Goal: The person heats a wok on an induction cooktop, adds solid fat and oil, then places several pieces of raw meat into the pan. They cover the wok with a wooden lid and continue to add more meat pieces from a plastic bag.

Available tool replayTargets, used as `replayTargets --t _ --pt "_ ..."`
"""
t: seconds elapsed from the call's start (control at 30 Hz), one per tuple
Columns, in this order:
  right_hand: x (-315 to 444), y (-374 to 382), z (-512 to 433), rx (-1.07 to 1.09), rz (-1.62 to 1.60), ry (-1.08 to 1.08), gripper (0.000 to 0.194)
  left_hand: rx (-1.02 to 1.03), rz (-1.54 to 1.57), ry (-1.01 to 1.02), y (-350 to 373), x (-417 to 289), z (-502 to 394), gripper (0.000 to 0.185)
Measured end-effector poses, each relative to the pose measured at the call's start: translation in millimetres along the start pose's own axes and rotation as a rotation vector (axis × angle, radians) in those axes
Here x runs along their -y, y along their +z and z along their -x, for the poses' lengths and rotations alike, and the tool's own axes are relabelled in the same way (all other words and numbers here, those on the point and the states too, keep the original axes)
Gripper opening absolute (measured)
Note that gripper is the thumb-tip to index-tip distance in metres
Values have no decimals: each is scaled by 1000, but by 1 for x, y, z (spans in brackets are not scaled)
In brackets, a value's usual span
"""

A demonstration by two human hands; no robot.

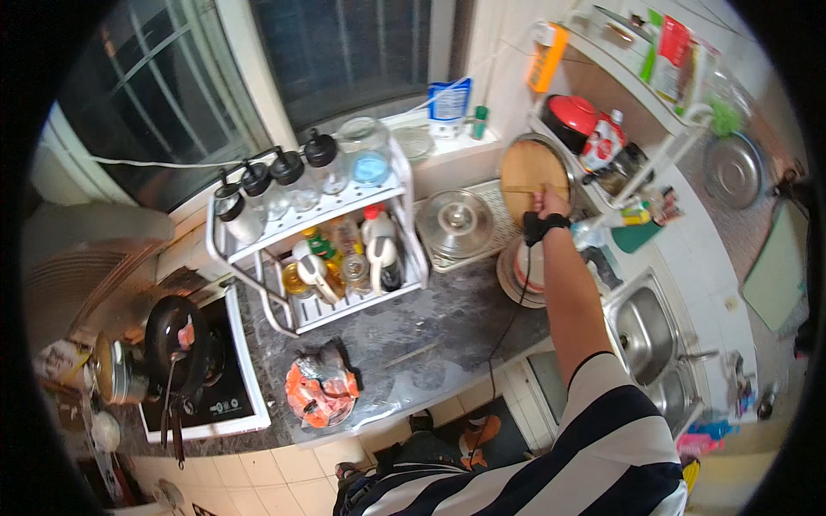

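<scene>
My right hand (552, 201), with a black strap and cable at the wrist, reaches to the back right of the counter. Its fingers are closed on a bar that crosses a round wooden lid or board (532, 164). This wooden disc leans upright against a round metal rim (570, 177). Left of it, a pan lid (456, 222) of glass and metal lies on a white perforated drain tray (442, 262). Below my wrist, stacked bowls or plates (529, 267) are partly hidden by my forearm. My left hand is out of view.
Salmon pieces (319, 393) lie on a plate at the counter's front. A black wok (174, 335) with a ladle stands on the cooktop (239, 387) at left. A white two-tier rack (322, 222) holds jars and bottles. The sink (645, 329) is at right.
</scene>
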State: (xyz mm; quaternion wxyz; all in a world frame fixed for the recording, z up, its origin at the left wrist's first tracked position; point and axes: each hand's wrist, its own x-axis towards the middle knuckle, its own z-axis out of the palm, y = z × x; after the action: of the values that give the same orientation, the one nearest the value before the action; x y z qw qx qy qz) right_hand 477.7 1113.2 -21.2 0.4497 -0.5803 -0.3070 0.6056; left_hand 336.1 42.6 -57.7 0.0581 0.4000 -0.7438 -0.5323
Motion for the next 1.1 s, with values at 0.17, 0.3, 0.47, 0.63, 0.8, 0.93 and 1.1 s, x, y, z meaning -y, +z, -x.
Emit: replayTargets --t 0.17,0.3,0.47,0.63,0.8,0.93,1.1 --pt "1 -29 -92 100 -31 -84 47 146 6 17 -31 52 -26 23" --pt "-5 -10 -81 -91 143 -151 50 105 106 52 -15 21 10 14" --pt "-8 26 23 -197 18 -180 59 176 63 102 4 -3 40 12" --pt "-20 3 86 27 -109 -398 40 437 27 247 64 -63 69 16" --pt "-23 -1 287 186 -218 -220 32 748 20 437 112 -160 121 21" --pt "-67 -17 445 246 20 -315 32 1056 -42 485 147 -225 167 25" --pt "-135 22 601 835 -2 -61 36 1616 103 48 187 -244 200 45"
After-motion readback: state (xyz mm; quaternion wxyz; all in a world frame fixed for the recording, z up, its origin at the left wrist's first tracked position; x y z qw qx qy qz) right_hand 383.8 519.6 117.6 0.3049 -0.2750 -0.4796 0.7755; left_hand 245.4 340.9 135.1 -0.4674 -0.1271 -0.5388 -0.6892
